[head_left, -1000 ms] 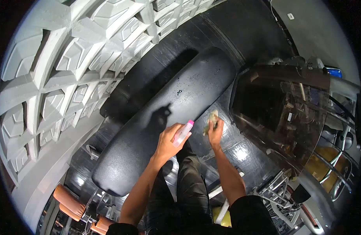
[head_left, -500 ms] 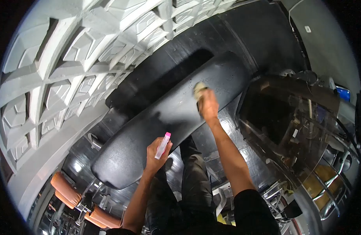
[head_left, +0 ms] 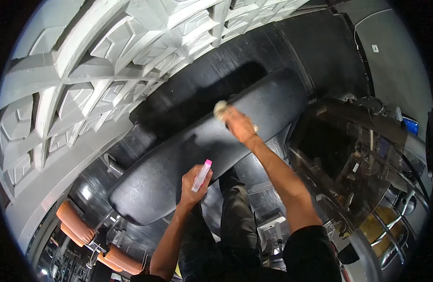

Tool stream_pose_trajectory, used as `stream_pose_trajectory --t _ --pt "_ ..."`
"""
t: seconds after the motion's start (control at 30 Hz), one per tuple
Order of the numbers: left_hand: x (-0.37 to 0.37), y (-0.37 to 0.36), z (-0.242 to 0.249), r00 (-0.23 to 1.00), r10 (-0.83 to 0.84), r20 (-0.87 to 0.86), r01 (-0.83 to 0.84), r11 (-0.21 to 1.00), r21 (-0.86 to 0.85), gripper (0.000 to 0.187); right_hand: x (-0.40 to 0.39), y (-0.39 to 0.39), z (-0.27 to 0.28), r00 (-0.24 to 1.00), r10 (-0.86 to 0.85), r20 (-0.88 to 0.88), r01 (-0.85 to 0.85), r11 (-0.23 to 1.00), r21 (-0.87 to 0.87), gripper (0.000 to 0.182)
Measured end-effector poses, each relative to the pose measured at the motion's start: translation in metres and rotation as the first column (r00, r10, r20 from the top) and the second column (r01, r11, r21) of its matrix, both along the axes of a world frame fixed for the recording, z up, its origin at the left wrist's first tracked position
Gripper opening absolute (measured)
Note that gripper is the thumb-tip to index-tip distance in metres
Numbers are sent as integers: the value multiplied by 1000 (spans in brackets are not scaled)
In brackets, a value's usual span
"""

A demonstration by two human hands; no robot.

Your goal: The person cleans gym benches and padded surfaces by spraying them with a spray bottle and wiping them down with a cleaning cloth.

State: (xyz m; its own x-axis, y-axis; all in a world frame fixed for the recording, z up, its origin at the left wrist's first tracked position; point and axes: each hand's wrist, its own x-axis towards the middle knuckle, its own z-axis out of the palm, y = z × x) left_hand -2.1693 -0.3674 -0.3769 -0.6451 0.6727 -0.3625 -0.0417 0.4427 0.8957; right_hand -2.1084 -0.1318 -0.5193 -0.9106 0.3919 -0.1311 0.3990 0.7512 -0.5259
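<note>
A long black padded bench (head_left: pixel 155 188) runs diagonally below me, its surface textured and shiny. My left hand (head_left: pixel 192 185) is closed around a spray bottle (head_left: pixel 202 176); its pink nozzle and whitish top show from above, while my fingers hide the body. Farther along, my right hand (head_left: pixel 240 124) presses a beige cloth (head_left: pixel 220 110) at the bench's far long edge. The hand is slightly blurred, and part of the cloth sticks out beneath it on the near side.
A white wall with raised geometric panels (head_left: pixel 104 89) rises at the left. Orange foam rollers (head_left: pixel 74 223) of a gym machine stand lower left. To the right is a dark transparent panel (head_left: pixel 329 145) with metal tubing. A blue object (head_left: pixel 410 125) lies farther right.
My right hand has slid the cloth leftward across the pad to its far edge. The left hand keeps its hold on the spray bottle, and the view has shifted slightly.
</note>
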Motion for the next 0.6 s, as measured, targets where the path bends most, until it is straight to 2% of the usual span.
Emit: stream_pose_trajectory --t 0.03,0.07,0.1,0.13,0.17,0.23,0.3,0.37,0.4,0.47,0.53,0.57,0.6 --pt "0 -2 -2 1000 9 -8 -9 1000 12 11 -3 0 13 973 232 0 -232 972 -38 28" --pt "1 -6 -2 1000 14 -13 -13 1000 20 11 -4 10 9 974 225 6 -224 974 -41 28" --pt "-1 -9 0 1000 4 -10 -4 1000 19 11 -11 33 -1 996 -25 83 24 999 21 27" --pt "-5 -10 2 999 -9 -37 10 1000 21 11 -20 50 -10 953 -270 136 258 961 98 26" --pt "-7 -11 4 998 -18 -64 19 1000 21 12 -33 63 6 886 -443 138 422 893 156 22" --pt "-9 -16 1 998 -2 -62 2 1000 3 12 -49 67 0 894 -377 240 346 924 164 20" --pt "-10 -16 -3 998 12 -58 -12 1000 -2 12 -77 38 2 846 -140 515 126 990 62 20" --pt "-12 -17 -5 997 20 -79 -21 1000 -13 12 -81 -6 -15 963 109 246 -75 987 -144 25" --pt "-13 -17 -4 997 21 -79 -23 1000 -18 12 -86 -2 -11 963 112 245 -77 986 -149 25" --pt "-17 -15 -1 995 5 -103 -5 1000 4 12 -109 19 13 793 217 569 15 927 -375 29" --pt "-19 -15 -1 994 -15 -110 14 1000 -12 13 -122 52 37 606 195 772 -69 979 -193 30" --pt "-20 -15 -2 993 -35 -115 33 999 -21 13 -110 63 1 691 -28 722 9 999 31 31" --pt "-19 -14 -2 992 -35 -118 32 999 -23 13 -105 77 -5 698 -125 705 38 990 138 29"
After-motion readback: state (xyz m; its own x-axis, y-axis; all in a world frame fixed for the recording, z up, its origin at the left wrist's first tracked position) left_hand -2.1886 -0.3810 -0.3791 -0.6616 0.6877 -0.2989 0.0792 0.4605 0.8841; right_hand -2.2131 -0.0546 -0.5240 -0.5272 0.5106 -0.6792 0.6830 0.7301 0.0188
